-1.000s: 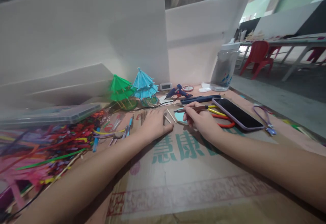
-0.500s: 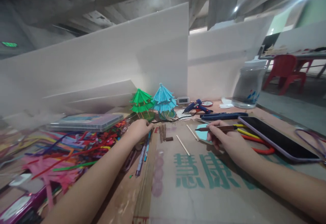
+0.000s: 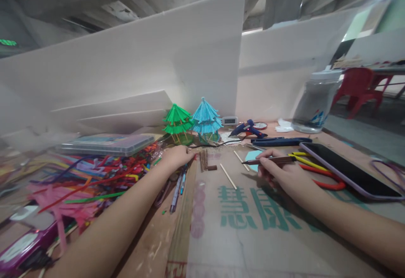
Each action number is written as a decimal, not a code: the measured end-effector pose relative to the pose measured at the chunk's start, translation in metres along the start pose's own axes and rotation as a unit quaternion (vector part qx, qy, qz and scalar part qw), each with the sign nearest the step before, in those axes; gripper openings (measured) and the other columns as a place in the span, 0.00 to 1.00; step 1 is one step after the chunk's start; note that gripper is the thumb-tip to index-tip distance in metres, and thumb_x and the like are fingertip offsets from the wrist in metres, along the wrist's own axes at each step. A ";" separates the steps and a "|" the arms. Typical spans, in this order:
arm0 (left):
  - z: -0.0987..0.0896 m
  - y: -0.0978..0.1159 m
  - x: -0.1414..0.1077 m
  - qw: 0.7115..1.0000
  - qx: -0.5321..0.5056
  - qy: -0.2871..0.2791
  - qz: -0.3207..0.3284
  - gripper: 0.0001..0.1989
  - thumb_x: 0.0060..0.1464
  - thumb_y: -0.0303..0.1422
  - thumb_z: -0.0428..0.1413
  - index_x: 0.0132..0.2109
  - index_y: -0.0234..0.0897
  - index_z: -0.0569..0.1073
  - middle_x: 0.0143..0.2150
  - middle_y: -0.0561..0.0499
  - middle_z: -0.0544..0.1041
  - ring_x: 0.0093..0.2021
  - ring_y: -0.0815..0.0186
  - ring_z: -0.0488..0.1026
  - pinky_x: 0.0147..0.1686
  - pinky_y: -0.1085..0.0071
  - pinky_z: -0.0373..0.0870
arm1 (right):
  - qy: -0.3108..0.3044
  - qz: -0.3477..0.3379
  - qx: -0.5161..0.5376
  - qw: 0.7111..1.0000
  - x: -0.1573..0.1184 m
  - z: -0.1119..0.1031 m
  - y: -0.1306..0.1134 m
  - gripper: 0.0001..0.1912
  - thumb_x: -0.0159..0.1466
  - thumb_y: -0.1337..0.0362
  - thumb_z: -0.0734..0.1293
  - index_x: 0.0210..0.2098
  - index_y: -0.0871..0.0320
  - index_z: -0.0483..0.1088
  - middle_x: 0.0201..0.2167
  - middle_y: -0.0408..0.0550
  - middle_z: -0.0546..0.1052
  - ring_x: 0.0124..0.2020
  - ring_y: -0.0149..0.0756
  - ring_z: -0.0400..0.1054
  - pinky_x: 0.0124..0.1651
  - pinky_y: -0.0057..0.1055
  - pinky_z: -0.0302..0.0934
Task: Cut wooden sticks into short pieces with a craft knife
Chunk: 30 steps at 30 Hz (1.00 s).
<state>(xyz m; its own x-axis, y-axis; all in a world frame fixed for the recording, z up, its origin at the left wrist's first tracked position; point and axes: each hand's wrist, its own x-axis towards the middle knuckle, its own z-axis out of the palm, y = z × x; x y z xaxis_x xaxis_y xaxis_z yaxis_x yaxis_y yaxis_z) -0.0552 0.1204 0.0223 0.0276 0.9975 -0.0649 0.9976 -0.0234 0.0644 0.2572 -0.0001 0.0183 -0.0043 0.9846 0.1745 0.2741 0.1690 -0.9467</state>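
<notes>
My right hand (image 3: pixel 278 169) grips a brown marker (image 3: pixel 275 160), its dark tip pointing left over a pale blue-green paper piece (image 3: pixel 252 156). To the left, my left hand (image 3: pixel 179 157) rests at the cardboard's edge, fingers drawn together; whatever is in them is hidden. Right beside its fingertips lie several short brown sticks (image 3: pixel 204 160) and a small brown piece (image 3: pixel 212 168). Two plain pale sticks (image 3: pixel 228 176) lie on the cardboard (image 3: pixel 228 244) between my hands. Pens (image 3: pixel 177 191) lie below my left wrist.
Behind the hands stand green (image 3: pixel 178 120) and blue (image 3: pixel 206 117) tiered paper-roofed models. A glue gun (image 3: pixel 247 128), a blue cutter (image 3: pixel 280 141), a phone (image 3: pixel 348 170) and a clear jar (image 3: pixel 316 101) are at the right. Colourful strips (image 3: pixel 95 181) and a plastic case (image 3: pixel 107 145) cover the left.
The camera view has shifted slightly. Both hands keep nearly the same places, with the brown marker still in my right hand and its tip a little lower.
</notes>
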 end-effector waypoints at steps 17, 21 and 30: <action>-0.030 0.000 -0.024 0.989 0.018 -0.133 0.060 0.18 0.66 0.40 0.58 0.58 0.35 0.72 0.57 0.43 0.74 0.52 0.57 0.75 0.50 0.55 0.77 | -0.030 -0.015 -0.011 0.999 0.000 -0.001 0.006 0.14 0.68 0.49 0.63 0.35 0.53 0.65 0.23 0.41 0.73 0.20 0.31 0.62 0.22 0.28 0.56; -0.028 0.009 -0.032 0.993 0.040 -0.101 0.039 0.16 0.67 0.40 0.57 0.57 0.38 0.73 0.58 0.44 0.74 0.53 0.57 0.75 0.51 0.56 0.76 | -0.028 -0.009 -0.013 0.999 0.001 -0.001 0.006 0.14 0.67 0.49 0.63 0.36 0.52 0.65 0.23 0.41 0.74 0.20 0.32 0.62 0.22 0.28 0.56; -0.037 0.015 -0.026 0.997 0.006 -0.075 0.015 0.18 0.66 0.40 0.58 0.57 0.36 0.72 0.56 0.44 0.74 0.52 0.56 0.75 0.50 0.55 0.77 | -0.028 -0.008 -0.016 0.999 0.001 0.001 0.002 0.15 0.65 0.49 0.64 0.34 0.53 0.65 0.21 0.41 0.73 0.19 0.30 0.61 0.20 0.26 0.53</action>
<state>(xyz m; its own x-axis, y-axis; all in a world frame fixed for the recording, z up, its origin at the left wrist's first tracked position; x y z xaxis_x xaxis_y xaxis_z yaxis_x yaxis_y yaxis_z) -0.0431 0.0962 0.0613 0.0660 0.9753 -0.2109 0.9968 -0.0550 0.0575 0.2564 0.0013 0.0162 -0.0619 0.9829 0.1735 0.3043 0.1841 -0.9346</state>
